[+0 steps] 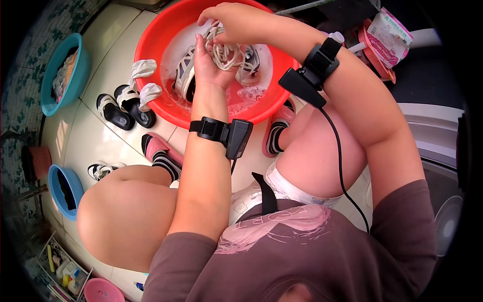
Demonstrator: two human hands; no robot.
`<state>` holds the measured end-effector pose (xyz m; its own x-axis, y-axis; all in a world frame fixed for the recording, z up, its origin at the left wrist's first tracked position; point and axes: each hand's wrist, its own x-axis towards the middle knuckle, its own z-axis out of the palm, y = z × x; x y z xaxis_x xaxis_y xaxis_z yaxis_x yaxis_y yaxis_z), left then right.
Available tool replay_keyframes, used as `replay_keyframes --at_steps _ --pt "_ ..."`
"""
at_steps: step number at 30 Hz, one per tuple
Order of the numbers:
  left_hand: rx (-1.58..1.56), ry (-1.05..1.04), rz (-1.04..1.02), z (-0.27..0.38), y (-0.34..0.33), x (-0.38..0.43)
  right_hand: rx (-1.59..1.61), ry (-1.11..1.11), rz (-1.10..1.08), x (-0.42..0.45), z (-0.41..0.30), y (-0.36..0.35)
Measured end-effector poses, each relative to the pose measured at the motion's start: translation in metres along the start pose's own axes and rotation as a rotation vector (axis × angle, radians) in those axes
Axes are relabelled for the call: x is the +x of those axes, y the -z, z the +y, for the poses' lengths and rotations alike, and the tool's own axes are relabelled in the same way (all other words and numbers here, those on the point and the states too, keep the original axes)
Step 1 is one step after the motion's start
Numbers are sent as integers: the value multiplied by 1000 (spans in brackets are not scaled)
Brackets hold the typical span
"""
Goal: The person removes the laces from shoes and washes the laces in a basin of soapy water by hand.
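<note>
A tangled bundle of off-white shoelaces rests in my left hand, palm up above a red plastic basin. From above, my right hand holds the same bundle between thumb and fingers; its index finger sticks out to the left. Soapy water fills the lower part of the basin. In it sit a white-and-grey sneaker, left of my left hand, and a second sneaker to the right, partly hidden by the laces and my hand.
White cloth pieces hang over the basin's left rim. Black sandals and another pair of laced shoes lie on the tiled floor. A teal tub holds clothes. A washing powder bag stands in a pink basket at right.
</note>
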<state>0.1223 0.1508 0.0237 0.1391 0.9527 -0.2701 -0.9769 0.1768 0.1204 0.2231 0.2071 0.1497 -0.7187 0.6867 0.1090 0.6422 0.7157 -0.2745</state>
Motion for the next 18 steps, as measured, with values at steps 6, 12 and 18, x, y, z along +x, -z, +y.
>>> replay_keyframes --at_steps 6,12,18 --pt "17 19 21 8 -23 2 96 -301 112 -2 32 -4" --pt "271 5 15 7 -56 -6 1230 -573 -109 -12 50 -27" --pt "449 -282 323 23 -50 -6 1221 -628 -462 -13 50 -21"
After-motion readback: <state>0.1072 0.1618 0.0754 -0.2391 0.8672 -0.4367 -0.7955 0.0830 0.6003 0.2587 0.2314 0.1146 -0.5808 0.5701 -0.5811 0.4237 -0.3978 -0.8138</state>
